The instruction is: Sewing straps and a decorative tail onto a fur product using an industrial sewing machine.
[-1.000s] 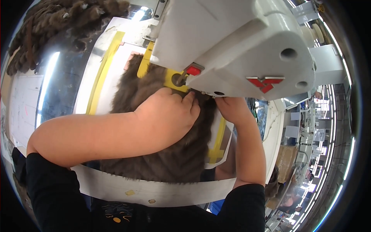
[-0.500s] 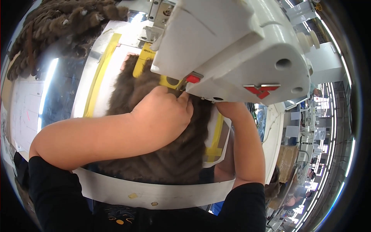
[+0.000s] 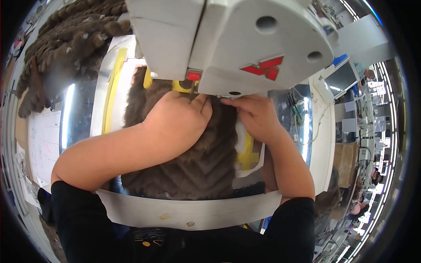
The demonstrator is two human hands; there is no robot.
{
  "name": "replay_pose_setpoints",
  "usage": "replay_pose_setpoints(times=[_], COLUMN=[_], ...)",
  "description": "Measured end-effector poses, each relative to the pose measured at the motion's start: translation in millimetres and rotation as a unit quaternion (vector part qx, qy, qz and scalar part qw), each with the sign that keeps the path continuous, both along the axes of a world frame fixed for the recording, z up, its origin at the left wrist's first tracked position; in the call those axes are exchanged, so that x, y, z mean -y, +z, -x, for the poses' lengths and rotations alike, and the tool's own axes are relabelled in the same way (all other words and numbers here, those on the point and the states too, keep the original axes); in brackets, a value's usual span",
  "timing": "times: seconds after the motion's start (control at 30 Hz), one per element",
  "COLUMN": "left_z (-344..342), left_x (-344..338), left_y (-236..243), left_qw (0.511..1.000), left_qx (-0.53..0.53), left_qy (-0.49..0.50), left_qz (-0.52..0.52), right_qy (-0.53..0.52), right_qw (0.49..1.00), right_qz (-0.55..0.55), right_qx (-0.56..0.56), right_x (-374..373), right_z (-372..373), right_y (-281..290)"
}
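Observation:
A brown fur piece (image 3: 199, 168) with chevron-like ridges lies under the head of a white sewing machine (image 3: 258, 48). My left hand (image 3: 177, 118) is curled on the fur just left of the needle area, its fingers bent and gripping the pile. From the right, my right hand (image 3: 256, 114) reaches in with fingers together, the tips pinching at the fur below the machine head. Between the hands and the machine sits a yellow plate (image 3: 180, 85), partly covered by fur. The machine head hides the needle and some of the fur's far edge.
A heap of brown fur (image 3: 74, 44) lies at the far left. Yellow tape strips (image 3: 115, 87) run along the white work surface. At right are small tools (image 3: 294, 107), a screen (image 3: 342, 79) and a cardboard box (image 3: 345, 164). Other people sit further right.
My view has shifted, so the machine head sits further left and higher in the picture. More of my right hand now shows beside the machine. My left hand stays on the fur.

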State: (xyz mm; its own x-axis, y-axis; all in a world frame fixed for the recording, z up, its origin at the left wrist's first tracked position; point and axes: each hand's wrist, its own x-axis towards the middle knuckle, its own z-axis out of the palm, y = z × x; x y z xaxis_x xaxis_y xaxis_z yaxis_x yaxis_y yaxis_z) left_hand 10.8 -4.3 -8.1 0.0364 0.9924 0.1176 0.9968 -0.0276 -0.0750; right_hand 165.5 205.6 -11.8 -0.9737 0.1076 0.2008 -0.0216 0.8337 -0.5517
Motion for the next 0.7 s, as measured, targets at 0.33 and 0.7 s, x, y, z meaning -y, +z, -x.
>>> replay_pose_setpoints(times=[0.33, 0.7], left_z=[1.1, 4.4], left_x=[1.3, -1.4], left_y=[10.7, 13.7], left_qw=[0.998, 0.999], left_qx=[0.055, 0.04], left_qy=[-0.003, -0.005], left_qz=[0.0, 0.014], right_qy=[0.053, 0.061], right_qw=[0.991, 0.99], right_qz=[-0.119, -0.127], right_qx=[-0.038, -0.003], right_x=[7.4, 14.3], right_z=[2.8, 8.4], right_y=[-12.5, -2.3])
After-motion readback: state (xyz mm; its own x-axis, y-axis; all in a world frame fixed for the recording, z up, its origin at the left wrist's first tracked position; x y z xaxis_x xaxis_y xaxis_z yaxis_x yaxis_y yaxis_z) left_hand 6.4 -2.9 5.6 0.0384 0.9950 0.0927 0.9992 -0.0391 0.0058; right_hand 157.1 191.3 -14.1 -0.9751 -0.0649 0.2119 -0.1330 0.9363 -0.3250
